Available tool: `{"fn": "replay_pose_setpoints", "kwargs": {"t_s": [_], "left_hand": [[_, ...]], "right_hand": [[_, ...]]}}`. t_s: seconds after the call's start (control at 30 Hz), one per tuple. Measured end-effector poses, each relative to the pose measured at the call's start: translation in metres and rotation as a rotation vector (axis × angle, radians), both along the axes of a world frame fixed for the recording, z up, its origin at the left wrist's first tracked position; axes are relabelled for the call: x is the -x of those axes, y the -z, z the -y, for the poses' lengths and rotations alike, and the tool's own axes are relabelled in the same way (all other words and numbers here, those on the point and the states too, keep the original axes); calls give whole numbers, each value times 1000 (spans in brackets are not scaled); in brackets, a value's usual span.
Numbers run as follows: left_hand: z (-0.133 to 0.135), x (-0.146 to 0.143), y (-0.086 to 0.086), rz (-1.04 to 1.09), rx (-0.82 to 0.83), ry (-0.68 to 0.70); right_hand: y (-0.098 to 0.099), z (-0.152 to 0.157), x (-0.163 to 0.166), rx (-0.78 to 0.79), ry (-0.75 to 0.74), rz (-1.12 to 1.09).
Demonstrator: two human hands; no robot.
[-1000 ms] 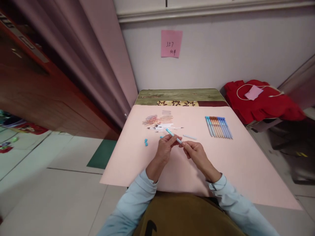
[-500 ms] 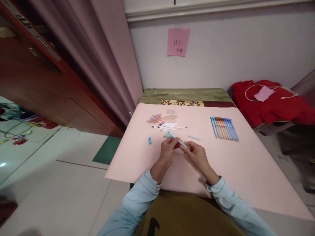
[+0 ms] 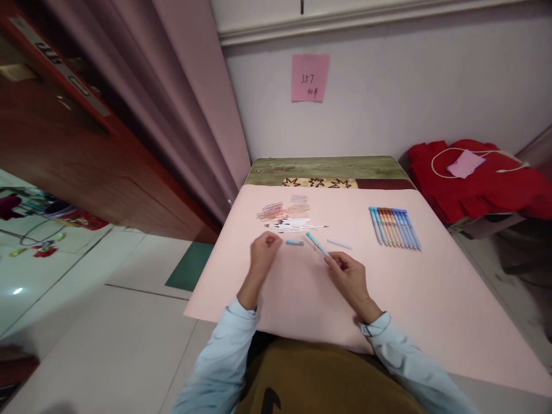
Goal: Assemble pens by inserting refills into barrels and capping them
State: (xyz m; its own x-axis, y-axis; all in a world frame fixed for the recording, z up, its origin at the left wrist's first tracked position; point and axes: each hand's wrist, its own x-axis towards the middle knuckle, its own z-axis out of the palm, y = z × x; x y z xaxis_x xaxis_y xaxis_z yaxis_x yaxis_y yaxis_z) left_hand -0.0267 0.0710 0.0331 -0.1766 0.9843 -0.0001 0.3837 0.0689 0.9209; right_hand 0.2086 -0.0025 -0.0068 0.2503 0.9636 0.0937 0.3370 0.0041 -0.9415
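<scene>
My right hand (image 3: pixel 348 275) pinches the lower end of a light blue pen barrel (image 3: pixel 316 243), which points up and to the left above the pink mat (image 3: pixel 302 287). Out to the left, my left hand (image 3: pixel 264 251) has its fingers curled down onto the mat, and whatever is under them is hidden. A short blue pen piece (image 3: pixel 294 242) lies between my hands. A pale blue piece (image 3: pixel 339 244) lies just right of the barrel. Behind them sits a pile of thin white refills (image 3: pixel 293 224) and clear small parts (image 3: pixel 280 210).
A row of several blue and orange pens (image 3: pixel 394 227) lies at the mat's right rear. The mat's left edge hangs over tiled floor. Red cloth (image 3: pixel 470 178) sits to the right of the table, and a pink note (image 3: pixel 310 77) is on the wall.
My left hand let go of the pen barrel and moved left, down onto the spot where a small blue piece lay. My right hand keeps the barrel.
</scene>
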Motion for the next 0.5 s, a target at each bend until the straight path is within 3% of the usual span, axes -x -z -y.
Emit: {"fn": "replay_pose_setpoints", "kwargs": {"t_s": [0.07, 0.17, 0.37, 0.5], "left_hand": [[-8, 27, -5, -330, -22, -136], [-14, 46, -9, -612, 124, -149], [-17, 41, -5, -709, 353, -73], [-23, 40, -5, -666, 342, -98]], "right_hand": [[6, 0, -1, 2, 27, -38], [10, -1, 0, 9, 25, -49], [10, -1, 0, -1, 3, -64], [13, -2, 0, -27, 13, -51]]}}
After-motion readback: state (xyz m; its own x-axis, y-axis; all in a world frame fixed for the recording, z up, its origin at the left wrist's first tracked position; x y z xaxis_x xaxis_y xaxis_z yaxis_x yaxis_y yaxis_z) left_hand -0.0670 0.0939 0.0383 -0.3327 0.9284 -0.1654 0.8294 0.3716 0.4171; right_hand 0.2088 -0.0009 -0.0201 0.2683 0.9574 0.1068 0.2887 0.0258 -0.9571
